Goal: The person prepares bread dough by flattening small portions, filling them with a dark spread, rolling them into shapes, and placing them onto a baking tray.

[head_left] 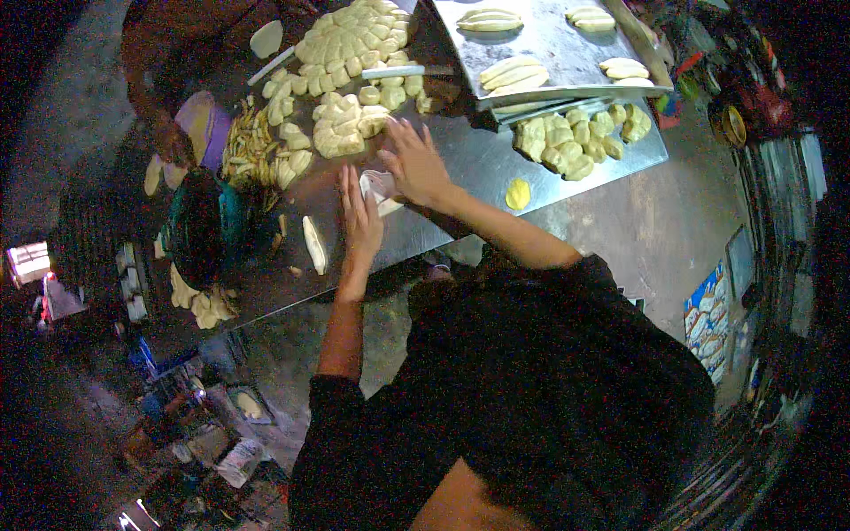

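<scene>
Off-white piece [379, 183] near the table [474, 150]'s front edge: left hand [361, 217] flat, fingers together; right hand [420, 170] spread; even pressure should suit.

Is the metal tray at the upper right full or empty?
Neither: partly filled. Shaped dough pieces lie on the tray, with bare metal between them.

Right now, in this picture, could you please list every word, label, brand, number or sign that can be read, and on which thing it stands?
None can be read clearly enough to quote.
Blue-and-white printed sheet, right side: any lettering is too small and blurred.
Bright panel, far left: too small and washed out to tell.
Metal tray: no lettering visible.
</scene>
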The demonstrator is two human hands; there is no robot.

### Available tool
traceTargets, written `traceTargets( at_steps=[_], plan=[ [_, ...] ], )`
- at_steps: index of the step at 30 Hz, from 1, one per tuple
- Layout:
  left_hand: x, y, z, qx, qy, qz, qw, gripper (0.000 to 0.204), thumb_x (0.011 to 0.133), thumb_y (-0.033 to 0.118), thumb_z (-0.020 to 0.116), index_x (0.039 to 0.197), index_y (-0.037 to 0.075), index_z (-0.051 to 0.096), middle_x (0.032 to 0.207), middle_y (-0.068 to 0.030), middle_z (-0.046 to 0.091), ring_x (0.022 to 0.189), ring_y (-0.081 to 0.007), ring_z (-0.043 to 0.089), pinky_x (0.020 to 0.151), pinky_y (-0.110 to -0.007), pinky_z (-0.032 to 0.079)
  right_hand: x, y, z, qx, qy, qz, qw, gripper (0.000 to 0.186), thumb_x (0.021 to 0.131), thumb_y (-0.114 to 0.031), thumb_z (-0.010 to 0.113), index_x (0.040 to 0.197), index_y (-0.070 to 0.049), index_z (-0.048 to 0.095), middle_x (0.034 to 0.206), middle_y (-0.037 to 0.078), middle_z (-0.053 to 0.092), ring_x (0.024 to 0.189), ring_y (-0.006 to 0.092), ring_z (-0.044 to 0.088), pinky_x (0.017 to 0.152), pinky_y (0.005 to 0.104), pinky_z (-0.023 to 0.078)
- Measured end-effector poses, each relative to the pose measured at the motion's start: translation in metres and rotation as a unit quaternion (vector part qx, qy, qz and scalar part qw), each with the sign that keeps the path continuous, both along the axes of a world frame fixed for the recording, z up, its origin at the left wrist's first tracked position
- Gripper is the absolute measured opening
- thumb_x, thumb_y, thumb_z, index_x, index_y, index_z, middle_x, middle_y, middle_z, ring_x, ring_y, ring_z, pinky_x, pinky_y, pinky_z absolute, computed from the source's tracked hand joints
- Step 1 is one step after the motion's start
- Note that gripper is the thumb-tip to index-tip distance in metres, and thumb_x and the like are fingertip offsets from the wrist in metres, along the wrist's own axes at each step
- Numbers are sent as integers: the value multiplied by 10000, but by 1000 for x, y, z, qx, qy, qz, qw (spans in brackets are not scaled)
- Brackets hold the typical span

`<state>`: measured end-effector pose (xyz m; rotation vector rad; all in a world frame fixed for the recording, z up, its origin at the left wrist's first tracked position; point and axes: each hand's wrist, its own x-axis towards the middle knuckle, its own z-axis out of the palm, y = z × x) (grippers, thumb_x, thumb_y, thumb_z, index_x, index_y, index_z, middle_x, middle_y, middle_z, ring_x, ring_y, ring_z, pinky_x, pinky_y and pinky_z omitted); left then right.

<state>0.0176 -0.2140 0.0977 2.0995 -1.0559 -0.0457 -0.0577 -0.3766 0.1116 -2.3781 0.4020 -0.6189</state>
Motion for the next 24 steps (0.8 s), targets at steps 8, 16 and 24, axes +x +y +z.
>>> traceTargets(
  at_steps=[8,16,24],
  plan=[
    [-63,50,-23,172,-191,-68,964,658,986,289,478,1512,-58,289,1593,-237,272,1496,-406,219,1205,-574,162,-101,25,-16,-106,128,163,973,641,1018,-301,483,1562,-54,249,1631,142,238,1517,309,199,1239,487,105],
    [56,-21,-9,-20,18,-10,1000,604,930,188,637,1440,-5,375,1366,-261,430,1285,-425,413,1090,-528,331,29,-29,-7,-14,99,124,987,621,918,-345,648,1468,-136,448,1447,130,495,1397,332,379,1159,511,257],
    [77,-2,-29,-76,95,9,993,207,940,267,650,972,62,653,936,-136,663,897,-340,617,852,-454,491,74,-75,2,215,275,304,887,388,1004,-222,623,1314,-2,547,1093,85,660,904,173,621,856,319,504]
  ],
)
